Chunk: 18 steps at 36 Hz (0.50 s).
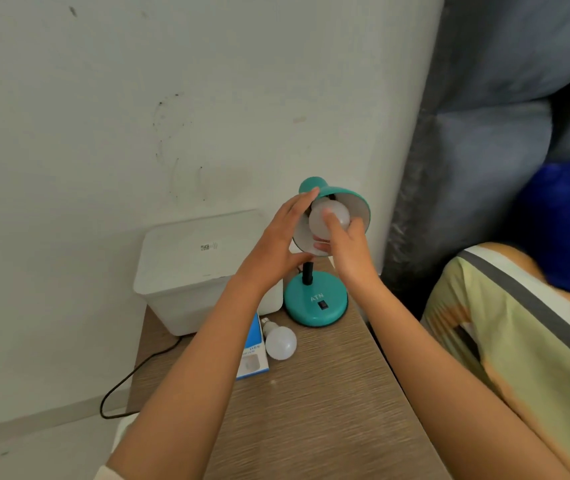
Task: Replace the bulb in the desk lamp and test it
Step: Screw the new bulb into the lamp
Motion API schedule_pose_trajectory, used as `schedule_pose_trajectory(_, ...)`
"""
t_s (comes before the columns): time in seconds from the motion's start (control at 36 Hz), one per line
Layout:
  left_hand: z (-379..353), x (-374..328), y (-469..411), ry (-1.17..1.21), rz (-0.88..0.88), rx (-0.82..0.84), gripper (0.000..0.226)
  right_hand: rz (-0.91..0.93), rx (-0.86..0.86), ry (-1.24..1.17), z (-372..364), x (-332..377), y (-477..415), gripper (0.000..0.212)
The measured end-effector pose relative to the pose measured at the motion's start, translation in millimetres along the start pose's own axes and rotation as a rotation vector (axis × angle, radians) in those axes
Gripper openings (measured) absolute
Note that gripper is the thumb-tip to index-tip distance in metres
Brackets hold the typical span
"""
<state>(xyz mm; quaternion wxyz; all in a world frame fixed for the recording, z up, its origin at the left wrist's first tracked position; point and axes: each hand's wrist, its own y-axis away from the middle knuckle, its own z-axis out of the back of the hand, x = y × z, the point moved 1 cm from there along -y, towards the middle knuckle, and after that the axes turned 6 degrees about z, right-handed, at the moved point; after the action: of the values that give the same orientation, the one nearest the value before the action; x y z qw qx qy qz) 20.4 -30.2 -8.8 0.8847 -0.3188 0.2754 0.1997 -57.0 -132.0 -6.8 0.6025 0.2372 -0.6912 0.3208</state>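
A teal desk lamp stands on a wooden bedside table, its round base (315, 299) carrying a black switch (323, 305). Its shade (344, 199) tilts toward me. My left hand (278, 242) cups the shade's left side. My right hand (347, 249) grips a white bulb (328, 220) that sits inside the shade; the bulb's screw end is hidden. A second white bulb (280, 342) lies loose on the table beside a blue and white bulb box (252, 351).
A white lidded plastic box (193, 271) stands at the table's back left, against the wall. A black cord (131, 375) hangs off the table's left edge. A bed with a striped cover (518, 341) and grey headboard (484, 133) lies to the right.
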Motion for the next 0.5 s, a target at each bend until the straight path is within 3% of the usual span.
schedule_pose_trajectory(0.06,0.2,-0.6,0.1,0.003,0.000,-0.003,0.090,-0.039,-0.030,-0.012,0.2,3.1,-2.5,0.036)
schedule_pose_trajectory(0.19,1.1,3.5,-0.2,0.009,0.018,0.000,0.097,0.165,-0.087,0.099,-3.9,4.9,3.2,0.052)
schedule_pose_trajectory(0.33,1.9,2.5,1.0,0.007,0.029,-0.007,0.093,0.006,-0.053,0.038,0.6,3.1,-0.2,0.050)
schedule_pose_trajectory(0.42,1.3,1.5,0.8,0.002,0.035,0.004,0.096,0.112,-0.078,0.053,-1.5,5.0,3.3,0.045)
schedule_pose_trajectory(0.5,2.1,0.9,1.1,0.001,0.042,0.000,0.097,0.035,-0.029,0.034,0.1,3.3,1.4,0.051)
